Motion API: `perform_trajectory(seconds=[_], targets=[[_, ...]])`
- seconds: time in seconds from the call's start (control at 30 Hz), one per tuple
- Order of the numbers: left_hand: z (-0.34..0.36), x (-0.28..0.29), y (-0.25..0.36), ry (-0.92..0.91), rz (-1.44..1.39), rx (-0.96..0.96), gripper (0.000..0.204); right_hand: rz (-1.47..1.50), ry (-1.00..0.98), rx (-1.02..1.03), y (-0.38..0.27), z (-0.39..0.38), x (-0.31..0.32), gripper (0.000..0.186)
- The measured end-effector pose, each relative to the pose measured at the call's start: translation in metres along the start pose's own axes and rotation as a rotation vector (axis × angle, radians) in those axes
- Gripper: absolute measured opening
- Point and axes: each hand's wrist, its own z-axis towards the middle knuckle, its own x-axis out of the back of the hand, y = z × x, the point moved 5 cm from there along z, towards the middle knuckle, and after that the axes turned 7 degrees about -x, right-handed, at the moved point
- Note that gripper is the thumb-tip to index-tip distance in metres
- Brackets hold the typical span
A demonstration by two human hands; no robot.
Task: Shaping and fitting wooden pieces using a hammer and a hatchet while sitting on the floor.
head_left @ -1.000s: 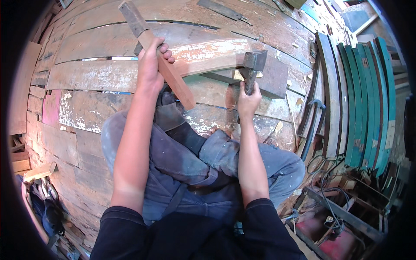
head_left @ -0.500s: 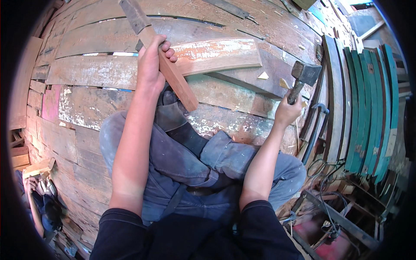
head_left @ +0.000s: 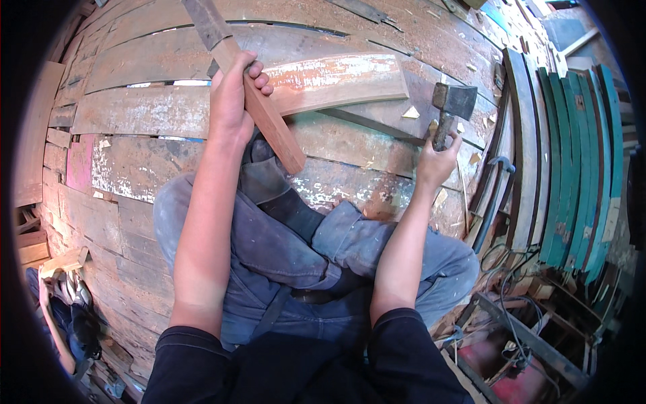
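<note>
My left hand (head_left: 232,101) is closed round a squared reddish-brown wooden bar (head_left: 279,138), held tilted with its near end over my boot. The bar's far end has a darker grey-brown section (head_left: 205,20); I cannot make out what that is. My right hand (head_left: 437,161) grips a short-handled hatchet (head_left: 456,101) by its handle, head up and blade edge toward the right. The hatchet is apart from the bar. Beyond the bar, a curved board (head_left: 336,81) with flaking white and orange paint rests on a dark thick beam (head_left: 397,121).
Wood chips (head_left: 411,112) lie scattered on the plank floor (head_left: 141,168). Green curved slats (head_left: 572,168) stack at the right, with a hook-headed bar (head_left: 499,163) beside them. Cables and a metal frame (head_left: 531,340) sit at the lower right. Another person (head_left: 64,316) works at the lower left.
The hatchet and my right hand have moved left and slightly away from me, and the hatchet's head has turned a little. My left hand and the bar have barely shifted.
</note>
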Motion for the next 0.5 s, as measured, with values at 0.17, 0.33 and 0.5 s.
perform_trajectory(seconds=[0.17,0.33,0.5], targets=[[0.002,0.005,0.001,0.005,-0.013,-0.018,0.019,0.021,0.023,0.092,-0.012,-0.012,0.001,0.037],[0.001,-0.002,0.004,-0.020,-0.033,-0.032,0.017,0.349,-0.054,0.005,-0.011,-0.013,0.022,0.030],[0.005,0.010,-0.007,-0.044,-0.034,-0.023,0.015,0.524,-0.074,0.017,-0.005,-0.017,0.057,0.016]])
